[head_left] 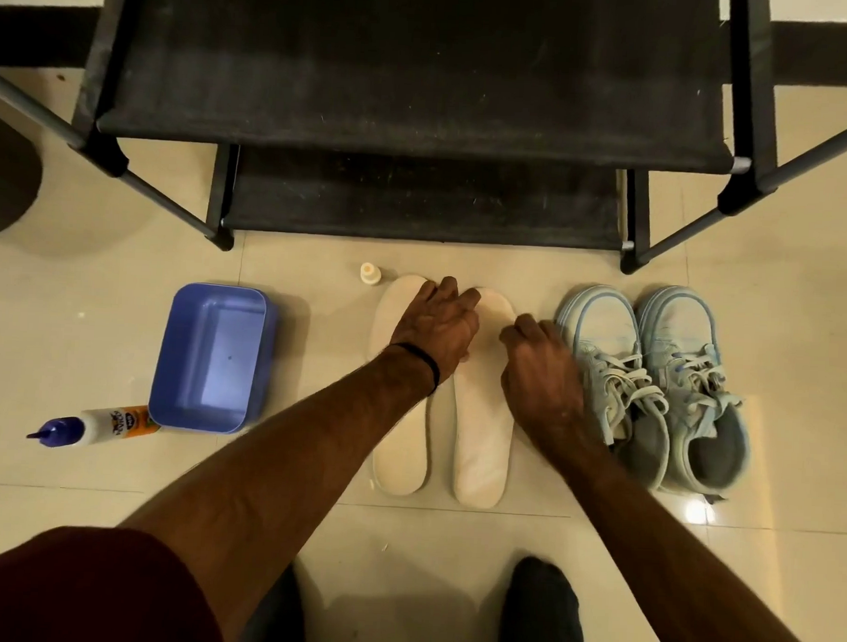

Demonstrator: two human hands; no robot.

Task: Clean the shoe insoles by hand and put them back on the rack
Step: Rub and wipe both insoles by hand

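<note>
**Two pale insoles on the floor, both hands at their toe ends**

Two cream-white insoles lie side by side on the glossy beige tiled floor (pixel 449 564), toes toward the rack, heels toward the person. The left insole (pixel 399 446) has a smooth, flat face with a faintly raised rim round the heel. The right insole (pixel 484 440) looks rougher and slightly mottled, with a softly textured surface. A narrow strip of tile shows between them along their lower halves.

The left hand (pixel 436 321) reaches across the toe ends, fingers bent down so that the tips touch both insoles near their tops; whether it pinches anything cannot be told. A thin black band circles that wrist. The right hand (pixel 541 360) sits at the outer edge of the right insole's forefoot, its fingers curled under in a loose fist; whether they grip the insole's edge is hidden.

Just right of the insoles stands a pair of light blue sneakers (pixel 661 379), laced, openings toward the person. To the left is a blue plastic tub (pixel 211 360), and beside its near corner lies a white glue bottle (pixel 92 425) with a blue cap. A small white bottle (pixel 370 273) stands just beyond the left insole's toe. The black shoe rack (pixel 411 102) with fabric shelves stands behind everything.
</note>
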